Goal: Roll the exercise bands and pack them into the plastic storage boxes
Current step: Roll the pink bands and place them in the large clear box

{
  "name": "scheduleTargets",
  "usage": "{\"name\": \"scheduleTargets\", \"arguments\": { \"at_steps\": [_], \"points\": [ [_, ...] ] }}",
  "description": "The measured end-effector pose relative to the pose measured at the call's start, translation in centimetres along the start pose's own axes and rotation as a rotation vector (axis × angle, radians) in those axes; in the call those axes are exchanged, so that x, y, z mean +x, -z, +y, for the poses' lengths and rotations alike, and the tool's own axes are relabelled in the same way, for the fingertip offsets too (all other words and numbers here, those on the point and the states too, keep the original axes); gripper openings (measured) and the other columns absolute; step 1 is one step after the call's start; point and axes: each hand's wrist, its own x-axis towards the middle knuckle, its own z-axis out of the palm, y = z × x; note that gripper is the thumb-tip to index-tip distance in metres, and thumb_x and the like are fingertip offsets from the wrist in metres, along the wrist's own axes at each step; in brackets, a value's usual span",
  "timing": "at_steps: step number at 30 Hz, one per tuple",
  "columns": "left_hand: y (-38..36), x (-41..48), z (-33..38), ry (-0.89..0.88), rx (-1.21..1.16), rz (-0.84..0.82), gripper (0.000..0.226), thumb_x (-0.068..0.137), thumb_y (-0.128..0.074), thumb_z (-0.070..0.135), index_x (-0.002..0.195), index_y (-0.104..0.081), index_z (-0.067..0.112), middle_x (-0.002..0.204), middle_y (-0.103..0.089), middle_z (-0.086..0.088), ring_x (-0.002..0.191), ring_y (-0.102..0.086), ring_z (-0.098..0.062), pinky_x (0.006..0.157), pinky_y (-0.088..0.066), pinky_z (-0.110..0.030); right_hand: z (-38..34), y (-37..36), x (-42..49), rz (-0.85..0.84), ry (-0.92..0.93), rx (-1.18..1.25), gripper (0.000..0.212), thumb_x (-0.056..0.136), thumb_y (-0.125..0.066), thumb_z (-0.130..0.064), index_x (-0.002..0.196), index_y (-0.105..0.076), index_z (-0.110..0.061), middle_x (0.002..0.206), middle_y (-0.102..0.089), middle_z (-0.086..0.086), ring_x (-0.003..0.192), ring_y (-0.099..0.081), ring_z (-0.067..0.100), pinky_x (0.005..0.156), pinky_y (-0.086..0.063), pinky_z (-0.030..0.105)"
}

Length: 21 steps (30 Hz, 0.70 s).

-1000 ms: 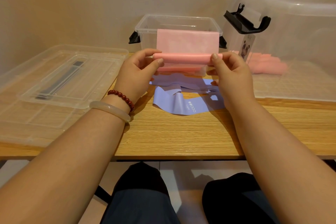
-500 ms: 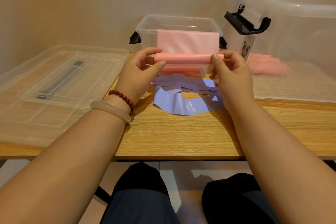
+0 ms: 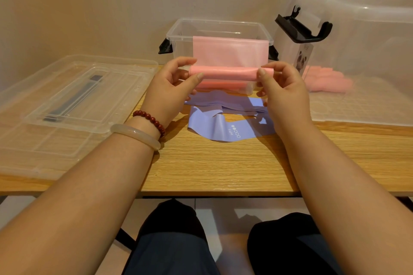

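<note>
A light wood-grain surface (image 3: 223, 167) runs the width of the view and stands against a plain beige wall (image 3: 111, 2). Below its near edge are pale floor tiles (image 3: 223, 210) and the person's knees in dark trousers.

At the left end of the surface lie clear plastic lids (image 3: 67, 96), one resting on a larger one, the upper with a dark handle strip. At the middle of the far edge stands a small clear box (image 3: 178, 31) with black side latches. The right end is taken up by a large clear box (image 3: 357, 29), with a raised black latch (image 3: 301, 29) and a panda label on its left side. Pink bands (image 3: 328, 80) are heaped inside it.

The left hand (image 3: 169, 87) and the right hand (image 3: 283, 94) hold a pink band (image 3: 223, 72) in the air just before the small box. Each hand pinches one end of the rolled part between thumb and fingers. The unrolled rest rises from the roll and drapes over the box's near rim. Another pink roll shows through the box's front wall, low down.

A purple band (image 3: 214, 125), marked "Light", lies crumpled on the surface under the hands, between the small box and the near edge. The left wrist wears a red bead bracelet (image 3: 149, 119) and a pale bangle (image 3: 136, 135).
</note>
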Motion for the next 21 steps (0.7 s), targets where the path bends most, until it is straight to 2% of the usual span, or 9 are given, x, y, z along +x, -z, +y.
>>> {"name": "scheduleTargets", "arguments": {
  "at_steps": [3,6,9,11,15,19,21],
  "points": [
    [0.04,-0.05,-0.03,-0.014,0.023,-0.006,0.027,0.092,-0.062,0.011,0.116,-0.059,0.023,0.092,-0.064,-0.001,0.069,-0.061,-0.001,0.065,-0.052,-0.018,-0.07,0.00,0.06,0.010,0.003,0.005,0.006,0.097,-0.059,-0.019,0.093,-0.060,-0.024,0.080,-0.064,0.002,0.064,-0.059,0.005,0.055,-0.044,0.014],
    [0.08,-0.01,0.03,-0.006,0.025,0.022,0.021,0.093,-0.060,0.013,0.113,-0.062,0.020,0.091,-0.069,-0.001,0.069,-0.062,-0.001,0.064,-0.051,-0.017,-0.34,0.07,-0.12,-0.019,0.009,0.017,0.007,0.097,-0.058,-0.019,0.098,-0.060,-0.025,0.081,-0.064,0.001,0.065,-0.060,0.003,0.056,-0.045,0.013],
    [-0.05,0.01,-0.02,-0.004,0.023,0.035,0.015,0.094,-0.060,0.016,0.108,-0.063,0.019,0.090,-0.068,0.005,0.069,-0.062,0.000,0.062,-0.050,-0.016,-0.38,0.17,-0.12,-0.031,-0.010,0.045,0.019,0.094,-0.058,-0.011,0.106,-0.058,-0.027,0.089,-0.063,0.009,0.066,-0.060,0.005,0.055,-0.044,0.013],
    [-0.12,0.04,-0.12,-0.003,0.018,0.042,0.013,0.094,-0.060,0.016,0.106,-0.064,0.019,0.089,-0.066,0.005,0.068,-0.062,0.001,0.061,-0.050,-0.017,-0.35,0.12,-0.10,-0.024,-0.017,0.042,0.021,0.094,-0.058,-0.010,0.103,-0.057,-0.028,0.089,-0.063,0.009,0.066,-0.060,0.005,0.055,-0.044,0.012],
    [0.02,0.11,-0.25,-0.016,0.031,0.030,0.016,0.095,-0.060,0.019,0.110,-0.063,0.024,0.096,-0.066,-0.003,0.069,-0.061,-0.002,0.065,-0.054,-0.023,-0.24,0.04,-0.07,-0.003,-0.006,0.011,0.012,0.095,-0.060,-0.018,0.090,-0.058,-0.029,0.078,-0.064,0.001,0.062,-0.060,0.003,0.055,-0.044,0.013],
    [0.08,0.02,-0.20,-0.032,0.024,0.007,0.027,0.093,-0.061,0.016,0.115,-0.058,0.031,0.094,-0.062,-0.001,0.067,-0.059,-0.001,0.066,-0.053,-0.019,-0.06,0.09,-0.01,0.017,-0.020,-0.050,0.010,0.095,-0.061,-0.031,0.085,-0.060,-0.031,0.080,-0.067,-0.004,0.067,-0.063,0.002,0.060,-0.048,0.022],
    [0.02,-0.03,-0.19,-0.031,0.041,0.008,0.024,0.093,-0.061,0.016,0.113,-0.059,0.030,0.094,-0.062,-0.003,0.067,-0.059,-0.001,0.067,-0.053,-0.020,-0.11,0.08,-0.08,0.012,-0.023,-0.030,0.007,0.095,-0.061,-0.030,0.088,-0.060,-0.032,0.083,-0.068,-0.005,0.070,-0.065,0.004,0.060,-0.049,0.026]
  ]
}}
